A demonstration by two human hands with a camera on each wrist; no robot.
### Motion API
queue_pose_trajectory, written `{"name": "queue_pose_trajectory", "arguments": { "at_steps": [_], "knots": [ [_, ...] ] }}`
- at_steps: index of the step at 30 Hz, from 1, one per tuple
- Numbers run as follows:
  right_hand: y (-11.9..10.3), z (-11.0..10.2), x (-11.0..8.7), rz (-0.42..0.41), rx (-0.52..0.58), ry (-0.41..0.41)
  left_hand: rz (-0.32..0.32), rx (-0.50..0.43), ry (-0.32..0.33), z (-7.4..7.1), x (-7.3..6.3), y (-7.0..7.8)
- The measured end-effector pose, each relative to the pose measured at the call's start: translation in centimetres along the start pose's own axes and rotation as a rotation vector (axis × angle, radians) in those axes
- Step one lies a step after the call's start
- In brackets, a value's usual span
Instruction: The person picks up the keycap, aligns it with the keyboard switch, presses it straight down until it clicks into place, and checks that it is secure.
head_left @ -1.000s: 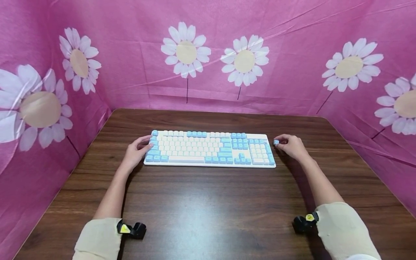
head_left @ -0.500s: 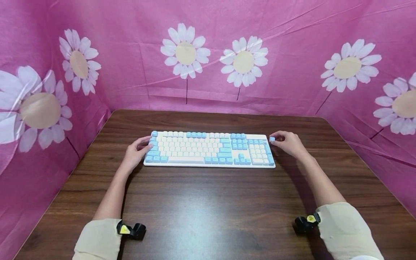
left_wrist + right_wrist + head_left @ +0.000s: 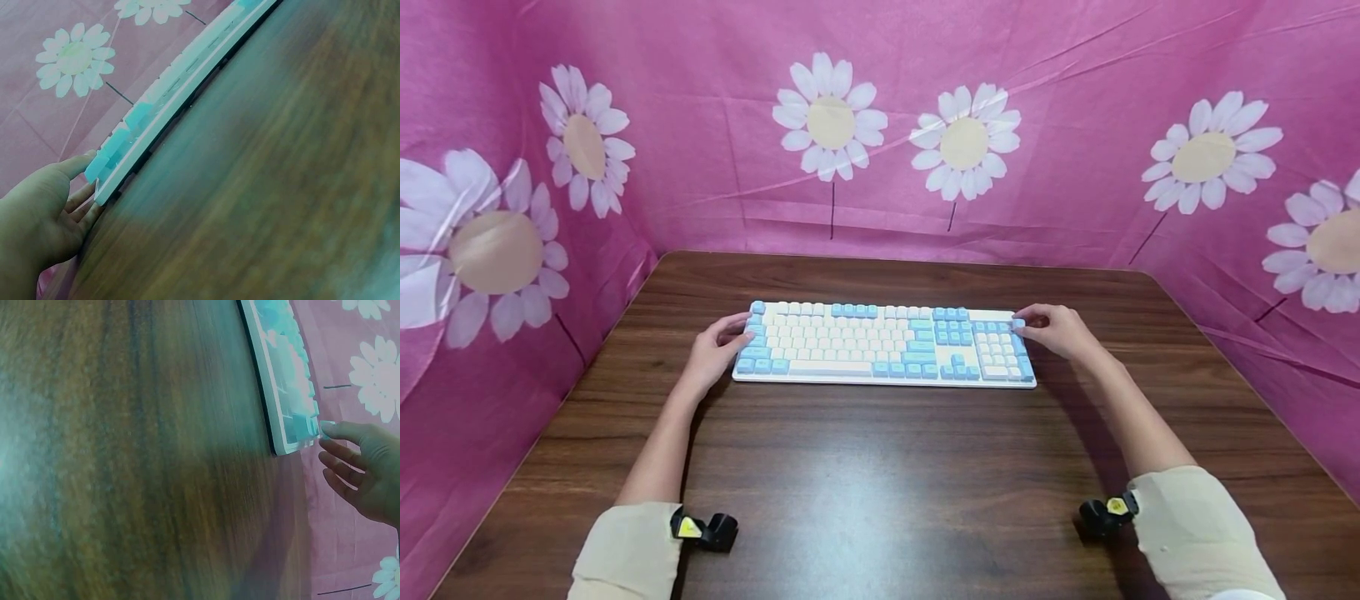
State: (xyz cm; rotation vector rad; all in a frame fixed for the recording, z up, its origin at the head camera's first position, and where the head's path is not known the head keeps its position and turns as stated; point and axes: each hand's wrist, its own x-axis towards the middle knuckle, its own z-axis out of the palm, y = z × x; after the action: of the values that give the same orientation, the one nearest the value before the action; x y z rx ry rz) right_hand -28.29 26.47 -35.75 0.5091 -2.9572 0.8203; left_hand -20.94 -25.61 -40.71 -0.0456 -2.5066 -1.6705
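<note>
A white and light-blue keyboard (image 3: pixel 831 367) lies across the middle of the table. My left hand (image 3: pixel 709 354) holds its left end; in the left wrist view the thumb (image 3: pixel 76 165) is by the blue end keys and other fingers are at the end of the case. At the other end, my right hand (image 3: pixel 1062 332) pinches a small light-blue keycap (image 3: pixel 1018 324) between thumb and fingertips. The keycap overlaps the top right corner of the number pad. In the right wrist view the right hand's remaining fingers (image 3: pixel 342 469) are bent beside the keyboard's end.
The dark wood table (image 3: pixel 880 467) extends in front of the keyboard and to both sides. Pink cloth (image 3: pixel 895 225) with white daisies rises behind the table and at its sides. Black wrist cameras (image 3: pixel 703 531) are strapped over beige sleeves (image 3: pixel 628 546).
My right hand has moved left with the keycap, from beside the keyboard to its top right corner. The left hand and the keyboard have stayed in place.
</note>
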Motion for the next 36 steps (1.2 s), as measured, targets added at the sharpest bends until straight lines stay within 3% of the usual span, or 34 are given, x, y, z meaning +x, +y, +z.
{"name": "queue_pose_trajectory", "arguments": {
  "at_steps": [11, 22, 36],
  "knots": [
    [0.18, 0.31, 0.05, -0.003, -0.004, -0.055, 0.056, 0.034, 0.033, 0.27, 0.11, 0.06],
    [-0.16, 0.20, -0.48, 0.027, 0.051, -0.101, 0.043, 0.033, 0.026, 0.19, 0.00, -0.02],
    [0.29, 0.50, -0.42, 0.048, 0.119, -0.070, 0.029, 0.029, 0.020, 0.13, -0.03, -0.01]
  ]
}}
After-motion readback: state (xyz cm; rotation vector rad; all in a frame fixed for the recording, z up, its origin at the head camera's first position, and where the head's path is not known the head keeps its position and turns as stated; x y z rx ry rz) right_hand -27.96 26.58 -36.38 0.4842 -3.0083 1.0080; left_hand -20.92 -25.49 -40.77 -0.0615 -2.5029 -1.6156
